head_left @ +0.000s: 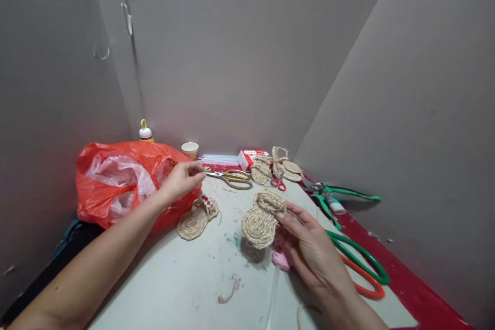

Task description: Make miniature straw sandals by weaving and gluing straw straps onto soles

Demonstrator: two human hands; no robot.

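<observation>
My right hand [309,247] grips a small woven straw slipper [260,223] between thumb and fingers, lifted over the table. My left hand [183,181] is over the right edge of a red plastic bag [127,157], its thumb and fingers drawn together. Whatever it may pinch is hidden. Just beyond its fingertips lie gold-handled scissors [232,176]. Below that hand a second straw slipper [193,220], decorated with red and white beads, rests on the table beside the bag. Under my right hand is a pink object [281,261], partly covered.
More straw slippers [261,169], small red scissors [278,183] and a red-and-white box [249,159] sit at the back. A paper cup [190,150] stands behind the bag. Green-handled shears [328,193] and large green-and-orange handles [365,263] lie right. Grey partitions [240,62] surround the table.
</observation>
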